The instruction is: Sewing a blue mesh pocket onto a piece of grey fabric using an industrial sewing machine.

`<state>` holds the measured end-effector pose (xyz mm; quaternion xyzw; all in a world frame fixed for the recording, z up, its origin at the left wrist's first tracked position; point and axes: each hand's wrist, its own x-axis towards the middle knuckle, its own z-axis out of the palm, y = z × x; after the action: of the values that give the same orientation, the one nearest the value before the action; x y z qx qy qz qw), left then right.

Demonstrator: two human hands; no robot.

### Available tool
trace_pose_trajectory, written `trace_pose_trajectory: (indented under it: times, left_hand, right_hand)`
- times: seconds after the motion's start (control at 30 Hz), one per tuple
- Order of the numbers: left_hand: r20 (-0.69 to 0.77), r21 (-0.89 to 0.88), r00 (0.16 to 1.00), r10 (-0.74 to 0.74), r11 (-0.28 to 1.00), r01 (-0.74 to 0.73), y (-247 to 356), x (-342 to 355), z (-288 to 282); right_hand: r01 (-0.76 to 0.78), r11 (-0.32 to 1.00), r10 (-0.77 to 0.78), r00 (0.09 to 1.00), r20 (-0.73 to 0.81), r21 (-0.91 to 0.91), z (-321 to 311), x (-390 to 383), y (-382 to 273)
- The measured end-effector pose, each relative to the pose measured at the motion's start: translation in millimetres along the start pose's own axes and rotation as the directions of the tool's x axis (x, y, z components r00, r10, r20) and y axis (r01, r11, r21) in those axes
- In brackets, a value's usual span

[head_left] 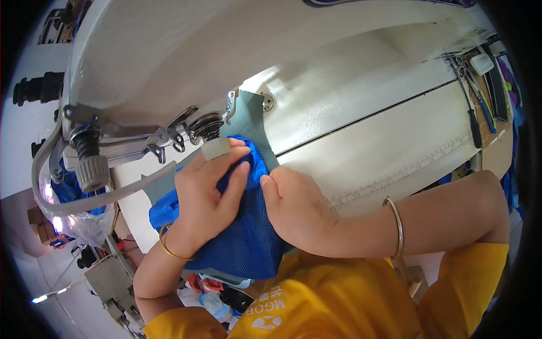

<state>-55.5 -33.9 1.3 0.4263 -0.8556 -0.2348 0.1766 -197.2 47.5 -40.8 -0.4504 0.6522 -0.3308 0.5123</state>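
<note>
Under the sewing machine's head lies blue cloth [243, 240], part mesh and part shiny, on top of a grey-green fabric piece [253, 116]. My left hand [212, 186] rests on the shiny blue part beside the presser area, fingers stretched out and thumb apart from them, pressing the cloth down. To its right, my right hand [293, 206] is closed, thumb against curled fingers, pinching the cloth's right edge. The needle is hidden behind the metal parts and my left fingers. The mesh hangs over the table's near edge toward my body.
The white machine arm [186, 51] spans overhead, with tension knobs [92, 172] and a curved light-coloured bar [113, 195] close to my left hand. A printed ruler scale [395, 172] runs along the table. Scissors [462, 68] and a screwdriver [474, 121] lie at far right.
</note>
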Motion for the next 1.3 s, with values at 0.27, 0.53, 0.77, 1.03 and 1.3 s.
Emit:
trace_pose_trajectory:
  times: [0.27, 0.53, 0.77, 1.03, 1.3]
  left_hand:
    - [0.045, 0.239, 0.98, 0.195, 0.95, -0.2, 11, -13, 10]
    - [0.025, 0.291, 0.978, 0.208, 0.934, -0.206, 15, -18, 16]
    - [-0.007, 0.307, 0.976, 0.216, 0.93, -0.204, 12, -20, 19]
    - [0.007, 0.339, 0.969, 0.246, 0.911, -0.234, 11, -19, 24]
    - [-0.023, 0.379, 0.965, 0.262, 0.895, -0.234, 11, -23, 30]
  right_hand:
    - [0.061, 0.998, -0.061, 0.998, -0.002, 0.014, -1, 3, 4]
    - [0.05, 0.998, -0.05, 0.999, 0.012, 0.031, -2, 6, 5]
    - [0.021, 0.998, -0.025, 0.998, 0.053, 0.058, -5, 8, 4]
    - [0.052, 0.998, -0.059, 0.967, 0.247, 0.037, -27, 26, 4]
    - [0.804, 0.22, -0.874, 0.414, 0.255, -0.553, -69, 78, 12]
